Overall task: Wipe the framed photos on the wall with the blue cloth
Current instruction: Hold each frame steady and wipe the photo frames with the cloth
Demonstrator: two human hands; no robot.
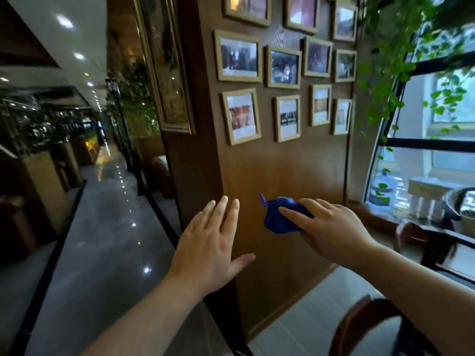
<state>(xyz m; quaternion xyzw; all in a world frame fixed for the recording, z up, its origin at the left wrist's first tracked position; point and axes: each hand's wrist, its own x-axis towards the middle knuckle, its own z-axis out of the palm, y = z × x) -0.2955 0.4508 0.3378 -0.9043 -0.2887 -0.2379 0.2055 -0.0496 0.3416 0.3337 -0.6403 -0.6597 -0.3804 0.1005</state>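
Several light wooden framed photos (283,67) hang in rows on a brown wood wall panel (282,170). The lowest row starts with a frame (241,116) at the left. My right hand (331,227) holds a bunched blue cloth (280,215) in front of the bare panel, well below the frames. My left hand (208,247) is held up beside it, palm toward the wall, fingers spread and holding nothing. I cannot tell whether the cloth touches the panel.
A long gilt-framed picture (167,62) hangs on the panel's left side face. A shiny corridor floor (108,227) runs off to the left. At right are a window (431,160), hanging green vines (390,73), and dark wooden chairs (370,327).
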